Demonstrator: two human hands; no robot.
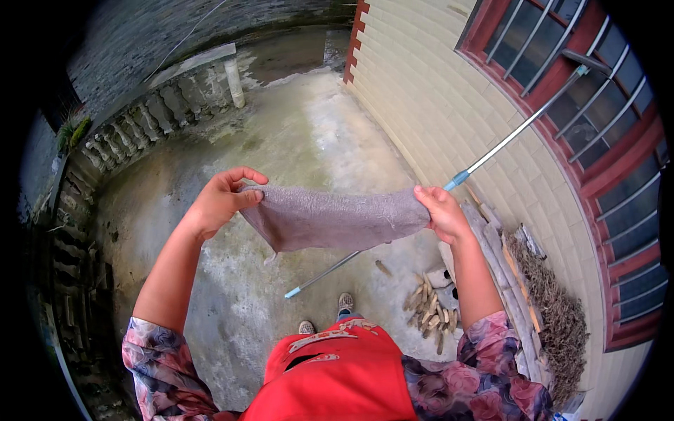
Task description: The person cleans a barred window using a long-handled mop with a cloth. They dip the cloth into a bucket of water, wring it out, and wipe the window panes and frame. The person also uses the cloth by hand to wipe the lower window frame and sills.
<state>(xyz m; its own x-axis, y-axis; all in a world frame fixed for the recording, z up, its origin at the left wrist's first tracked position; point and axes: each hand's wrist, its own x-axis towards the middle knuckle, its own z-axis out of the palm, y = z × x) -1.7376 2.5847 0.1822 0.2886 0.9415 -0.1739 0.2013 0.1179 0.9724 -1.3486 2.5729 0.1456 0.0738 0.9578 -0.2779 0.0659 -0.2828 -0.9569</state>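
Observation:
A greyish-purple cloth (342,218) is stretched level between my two hands, at chest height above the concrete. My left hand (224,200) pinches its left corner between thumb and fingers. At the opposite end, my right hand (441,213) grips the right corner, thumb on top. The cloth's lower left corner hangs down with a small loop or thread. Behind the cloth and my right hand runs a long-handled tool with a metal pole (505,138). Its dark head (587,61) rests against the window bars, and its blue-tipped lower end is on the ground.
Barred windows with red frames (571,181) line the tiled wall (416,68) on the right. Split firewood (433,313), long boards (497,273) and dry brushwood (553,305) lie along its foot. A weathered balustrade (152,118) borders the concrete yard (210,326) on the left.

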